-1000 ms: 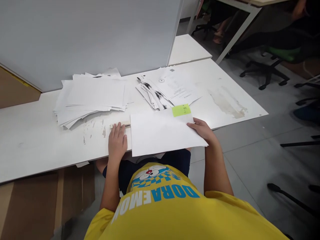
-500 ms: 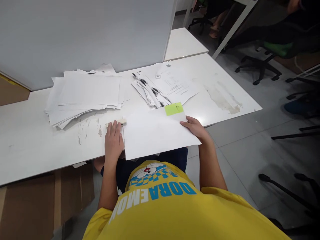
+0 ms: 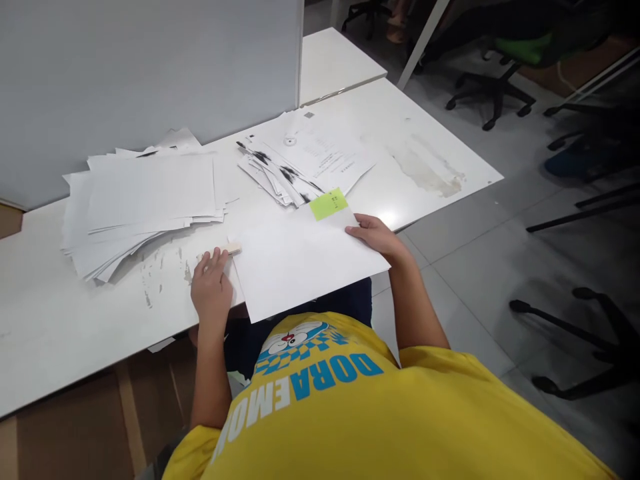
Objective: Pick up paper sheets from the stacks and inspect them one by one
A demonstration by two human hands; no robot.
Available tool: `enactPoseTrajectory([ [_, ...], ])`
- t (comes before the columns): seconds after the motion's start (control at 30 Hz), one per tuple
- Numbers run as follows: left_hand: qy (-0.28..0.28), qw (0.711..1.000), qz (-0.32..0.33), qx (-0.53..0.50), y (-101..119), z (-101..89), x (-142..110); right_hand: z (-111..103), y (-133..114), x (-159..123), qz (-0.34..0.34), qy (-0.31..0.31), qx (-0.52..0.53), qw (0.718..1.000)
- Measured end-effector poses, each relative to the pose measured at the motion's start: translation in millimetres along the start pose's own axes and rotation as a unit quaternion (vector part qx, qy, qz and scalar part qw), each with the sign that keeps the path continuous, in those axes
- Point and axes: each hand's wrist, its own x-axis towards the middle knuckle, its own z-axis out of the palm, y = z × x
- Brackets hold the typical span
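Note:
My right hand (image 3: 374,235) is closed on the right edge of a few white paper sheets (image 3: 305,260), thumb on top. These sheets reach over the table's front edge and carry a lime-green sticky note (image 3: 329,204) at the far right corner. By their left edge, my left hand (image 3: 212,280) is closed over a slim cream-coloured tool (image 3: 231,249), shaped like a small stapler. Fingers hide much of it, and its right end lies close to the sheets' far left corner.
A thick, uneven paper stack (image 3: 150,193) lies at the left of the white table (image 3: 60,327). Printed papers with black smudges (image 3: 280,170) lie beyond the sheets. A grey partition (image 3: 150,67) stands behind; office chairs (image 3: 500,87) are on the floor at right.
The view has shifted, so table and papers appear further left. The held sheets are turned slightly, their right side further away. Both hands keep their holds.

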Motion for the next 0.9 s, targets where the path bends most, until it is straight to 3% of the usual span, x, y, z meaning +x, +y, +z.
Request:
enactPoseTrajectory([
  [0.1,0.023,0.999,0.016,-0.024,-3,1.3,-2,-12,-26,6,-0.053,-0.043,-0.027,0.997],
  [0.27,0.05,0.998,0.041,-0.002,-2,1.2,-5,-32,-107,20,-0.147,-0.122,-0.094,0.977],
  [0.47,0.058,0.995,0.075,0.013,-3,-1.9,-7,-21,-184,44,-0.199,-0.119,-0.145,0.962],
  [0.7,0.049,0.993,0.106,0.017,-6,-3.6,-10,18,-212,65,-0.268,-0.257,-0.217,0.903],
  [0.9,0.035,0.998,0.049,-0.005,-14,3.4,-13,44,-214,86,-0.326,-0.321,-0.225,0.86],
])
